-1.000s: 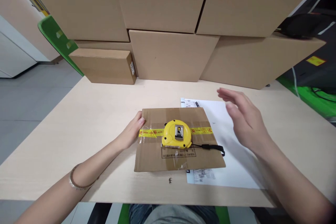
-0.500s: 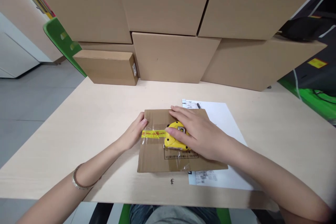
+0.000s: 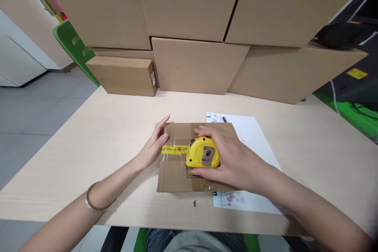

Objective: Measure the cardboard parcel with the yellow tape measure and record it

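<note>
A flat brown cardboard box (image 3: pixel 174 177) lies on the table in front of me. My right hand (image 3: pixel 233 157) wraps round a yellow tape measure (image 3: pixel 197 153) with black dots and a metal clip, its thumb on the near side and fingers on the far side. The tape measure is on or just over the box top. From its left end a yellow strip (image 3: pixel 174 149) with red marks runs to the box's left edge; whether this is the blade or stuck-on tape I cannot tell. My left hand (image 3: pixel 153 145) is open at that edge, thumb against the box, index finger stretched out.
White printed paper (image 3: pixel 256 149) lies partly under the box, with a small black item (image 3: pixel 225 119) at its top. A tiny dark piece (image 3: pixel 195 203) lies near the front edge. Large cartons (image 3: pixel 197 67) are stacked at the back, with a smaller carton (image 3: pixel 124 76) at left.
My right hand has gone from resting over the tape measure to gripping its sides, and the tape measure has tilted to show its clip. My left fingers have straightened at the box edge.
</note>
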`<state>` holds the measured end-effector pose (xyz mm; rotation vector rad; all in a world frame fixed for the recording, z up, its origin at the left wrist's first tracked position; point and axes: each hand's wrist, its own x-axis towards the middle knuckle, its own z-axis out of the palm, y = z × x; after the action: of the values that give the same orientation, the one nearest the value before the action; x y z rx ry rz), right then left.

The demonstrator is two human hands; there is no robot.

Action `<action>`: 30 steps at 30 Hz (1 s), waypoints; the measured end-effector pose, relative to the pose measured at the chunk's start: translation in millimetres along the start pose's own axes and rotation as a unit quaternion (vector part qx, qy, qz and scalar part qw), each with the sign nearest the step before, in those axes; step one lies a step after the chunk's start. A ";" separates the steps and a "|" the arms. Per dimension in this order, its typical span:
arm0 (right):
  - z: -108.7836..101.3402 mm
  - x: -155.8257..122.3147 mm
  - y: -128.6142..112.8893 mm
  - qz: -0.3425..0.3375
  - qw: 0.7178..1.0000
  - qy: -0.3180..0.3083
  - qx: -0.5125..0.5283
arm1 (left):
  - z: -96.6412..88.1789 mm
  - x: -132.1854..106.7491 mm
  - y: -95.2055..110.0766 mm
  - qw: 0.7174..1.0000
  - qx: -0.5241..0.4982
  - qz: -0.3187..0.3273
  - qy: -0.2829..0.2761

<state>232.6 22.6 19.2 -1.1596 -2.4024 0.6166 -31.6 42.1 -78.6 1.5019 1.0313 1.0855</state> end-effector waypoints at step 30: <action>-6.2 52.2 -15.5 -0.081 0.993 -0.037 -0.072 | -9.0 4.0 1.7 0.993 0.004 0.070 -0.099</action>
<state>196.1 57.2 41.3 -0.9995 -2.6081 0.4479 -39.2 47.7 -75.3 1.6714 0.8048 1.0062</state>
